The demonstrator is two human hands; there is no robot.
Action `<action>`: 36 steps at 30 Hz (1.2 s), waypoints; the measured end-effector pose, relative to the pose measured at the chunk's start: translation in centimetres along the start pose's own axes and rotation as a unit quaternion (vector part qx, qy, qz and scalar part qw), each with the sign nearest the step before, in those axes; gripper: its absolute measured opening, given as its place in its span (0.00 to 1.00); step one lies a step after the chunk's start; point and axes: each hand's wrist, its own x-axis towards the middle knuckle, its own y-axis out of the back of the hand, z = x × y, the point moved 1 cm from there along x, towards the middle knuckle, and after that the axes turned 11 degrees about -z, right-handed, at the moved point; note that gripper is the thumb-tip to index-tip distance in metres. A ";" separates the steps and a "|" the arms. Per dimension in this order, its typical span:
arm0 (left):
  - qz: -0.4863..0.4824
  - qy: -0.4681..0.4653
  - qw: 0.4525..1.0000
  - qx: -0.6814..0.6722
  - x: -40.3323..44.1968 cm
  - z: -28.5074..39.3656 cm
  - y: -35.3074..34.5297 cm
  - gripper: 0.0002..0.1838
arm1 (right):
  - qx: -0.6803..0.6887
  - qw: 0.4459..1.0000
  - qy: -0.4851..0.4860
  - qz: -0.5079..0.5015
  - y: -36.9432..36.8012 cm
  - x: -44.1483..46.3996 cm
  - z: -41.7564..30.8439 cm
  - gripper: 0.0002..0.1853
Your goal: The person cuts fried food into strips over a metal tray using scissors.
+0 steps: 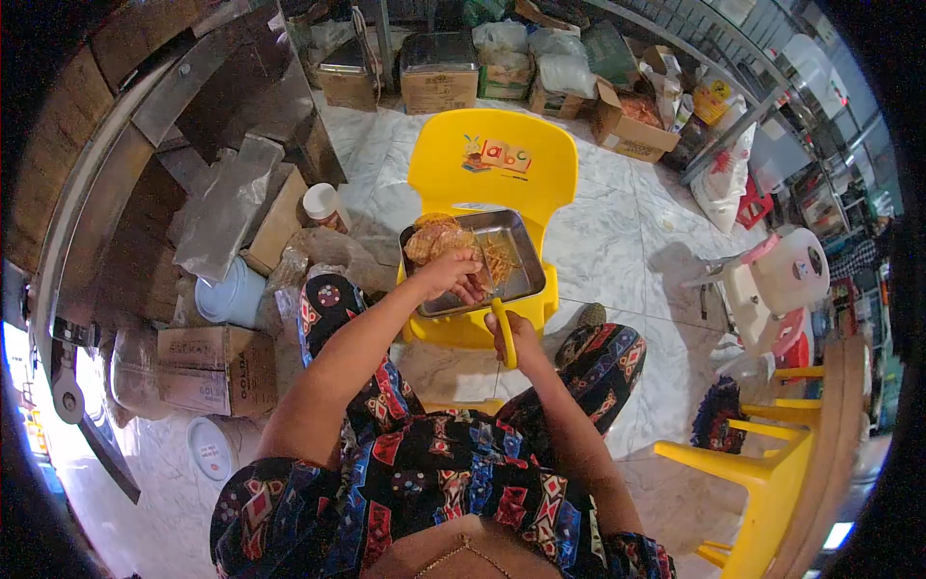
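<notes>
My right hand (521,340) grips yellow-handled scissors (509,338), their blades pointing away from me over the near edge of a metal tray (526,236). Close to the blades, the fingers of my left hand (453,275) are pinched together over the tray; what they hold is too small to make out. A brown, wrinkled, dried-looking clump (436,241) fills the left part of the tray, just beyond my left hand. Thin light-brown strips (500,261) lie on the right part. The tray rests on the seat of a yellow child's chair (492,145).
On the floor to my left stand a blue bucket (230,289), a white-lidded jar (325,205) and a cardboard box (217,367). Boxes (439,82) line the far wall. To my right are a white chair (781,280) and an overturned-looking yellow chair (762,473).
</notes>
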 end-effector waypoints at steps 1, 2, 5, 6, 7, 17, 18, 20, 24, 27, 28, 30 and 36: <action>-0.022 -0.001 1.000 0.005 0.1 -0.2 0.2 0.09 | 0.033 0.999 0.005 -0.009 -0.1 -0.1 -0.2 0.23; -0.045 -0.001 0.999 0.011 0.1 -0.4 0.3 0.09 | 0.066 0.998 0.010 -0.018 -0.2 -0.2 -0.3 0.23; -0.103 0.041 0.993 0.028 -0.2 -0.8 -0.4 0.08 | 0.056 0.998 0.018 0.003 0.0 0.2 -0.1 0.23; -0.103 0.041 0.993 0.028 -0.1 -1.2 -0.5 0.08 | 0.056 0.998 0.017 0.003 0.1 0.2 -0.3 0.23; -0.107 0.039 0.993 0.032 0.1 -1.5 -0.5 0.08 | 0.050 0.999 0.005 0.009 0.2 0.2 -0.5 0.23; 0.040 -0.052 0.998 0.015 -0.6 2.2 2.1 0.08 | 0.032 0.997 0.047 -0.045 0.3 -0.1 -0.1 0.25; 0.037 -0.060 0.998 0.002 -0.8 2.4 2.2 0.08 | 0.032 0.997 0.047 -0.045 0.4 -0.1 0.1 0.25; 0.038 -0.068 0.997 0.003 -0.9 2.6 2.1 0.08 | 0.010 0.996 0.056 -0.070 0.5 -0.1 0.3 0.27; 0.048 -0.076 0.996 -0.001 -0.6 2.2 2.7 0.08 | -0.012 0.997 0.035 -0.067 0.4 -0.2 0.3 0.28; 0.049 -0.066 0.997 0.001 -0.7 2.2 2.7 0.08 | -0.021 0.997 0.034 -0.071 0.3 -0.6 -0.1 0.24; 0.049 -0.066 0.997 0.001 -0.6 2.2 2.7 0.08 | -0.022 0.996 0.036 -0.073 0.3 -0.6 -0.1 0.24; 0.056 -0.064 0.996 0.028 -0.6 2.3 2.5 0.08 | -0.022 0.996 0.039 -0.076 0.2 -0.5 0.1 0.24; 0.042 -0.052 0.998 0.003 -0.9 2.4 1.7 0.09 | -0.013 0.997 0.027 -0.070 0.2 -0.5 0.1 0.28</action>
